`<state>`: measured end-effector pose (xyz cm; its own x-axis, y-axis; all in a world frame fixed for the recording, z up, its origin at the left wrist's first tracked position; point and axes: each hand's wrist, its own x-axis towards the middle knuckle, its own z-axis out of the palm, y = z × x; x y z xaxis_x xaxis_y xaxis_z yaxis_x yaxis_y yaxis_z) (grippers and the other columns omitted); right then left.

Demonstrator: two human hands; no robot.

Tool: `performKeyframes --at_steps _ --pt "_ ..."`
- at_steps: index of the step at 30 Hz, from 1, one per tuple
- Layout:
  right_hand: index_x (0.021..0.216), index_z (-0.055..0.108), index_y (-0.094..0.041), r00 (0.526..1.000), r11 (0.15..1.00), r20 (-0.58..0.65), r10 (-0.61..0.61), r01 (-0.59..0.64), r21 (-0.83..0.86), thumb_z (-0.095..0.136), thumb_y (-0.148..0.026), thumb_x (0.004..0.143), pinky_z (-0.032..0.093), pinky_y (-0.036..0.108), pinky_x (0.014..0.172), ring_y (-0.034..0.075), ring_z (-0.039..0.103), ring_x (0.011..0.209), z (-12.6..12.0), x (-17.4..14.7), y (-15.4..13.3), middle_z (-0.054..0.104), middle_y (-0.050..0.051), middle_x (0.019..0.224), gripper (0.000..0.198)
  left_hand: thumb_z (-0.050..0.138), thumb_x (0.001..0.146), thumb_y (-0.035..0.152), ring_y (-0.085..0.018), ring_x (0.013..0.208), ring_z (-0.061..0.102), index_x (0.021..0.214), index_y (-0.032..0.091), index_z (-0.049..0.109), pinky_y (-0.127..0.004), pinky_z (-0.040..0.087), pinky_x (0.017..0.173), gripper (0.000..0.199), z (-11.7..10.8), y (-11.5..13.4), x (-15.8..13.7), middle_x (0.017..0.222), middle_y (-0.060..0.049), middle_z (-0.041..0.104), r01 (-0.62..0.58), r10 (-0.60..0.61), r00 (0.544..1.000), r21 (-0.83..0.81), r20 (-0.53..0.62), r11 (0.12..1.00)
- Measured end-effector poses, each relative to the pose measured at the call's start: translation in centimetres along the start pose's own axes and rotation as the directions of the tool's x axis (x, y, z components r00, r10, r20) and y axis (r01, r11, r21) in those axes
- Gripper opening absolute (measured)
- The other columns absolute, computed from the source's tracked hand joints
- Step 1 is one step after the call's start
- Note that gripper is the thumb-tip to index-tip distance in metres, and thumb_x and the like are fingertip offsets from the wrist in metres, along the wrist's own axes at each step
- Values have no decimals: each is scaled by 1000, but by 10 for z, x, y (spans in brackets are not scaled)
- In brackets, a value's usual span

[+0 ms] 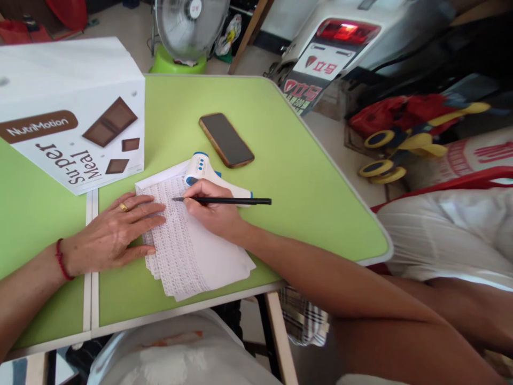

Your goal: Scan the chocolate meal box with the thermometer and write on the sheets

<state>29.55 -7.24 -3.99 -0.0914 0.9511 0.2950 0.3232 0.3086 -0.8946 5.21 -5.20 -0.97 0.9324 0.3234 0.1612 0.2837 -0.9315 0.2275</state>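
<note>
My left hand [116, 230], with a gold ring and a red string bracelet, lies flat across the left edge of a sheaf of papers [224, 262]. Its fingers are stretched out. Dense rows of small handwriting cover the left part of the top sheet, and its right part is blank. My right hand [214, 211] pinches a slim black pen [240, 201], its tip at the written rows. Just beyond that hand lies a white and blue infrared thermometer gun [202, 168], partly hidden by my fingers. A dark phone [226, 140] in a brown case rests farther back.
A large white box [40, 69] printed with chocolate pieces stands on the green table [304, 203] at the left. Behind the table are a fan [192, 27] and a white scooter [296, 32]. Another person's white clothing [444, 235] shows at the right edge.
</note>
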Motion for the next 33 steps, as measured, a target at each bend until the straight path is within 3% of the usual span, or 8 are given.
performKeyframes --at_steps 33 --pt "71 55 -19 999 999 9 -52 52 -2 54 -18 76 36 24 52 8 45 56 1 0 0 57 -3 63 5 43 100 45 -35 135 40 131 9 54 -57 34 113 48 -1 0 0 144 -15 49 -1 1 1000 -2 5 1000"
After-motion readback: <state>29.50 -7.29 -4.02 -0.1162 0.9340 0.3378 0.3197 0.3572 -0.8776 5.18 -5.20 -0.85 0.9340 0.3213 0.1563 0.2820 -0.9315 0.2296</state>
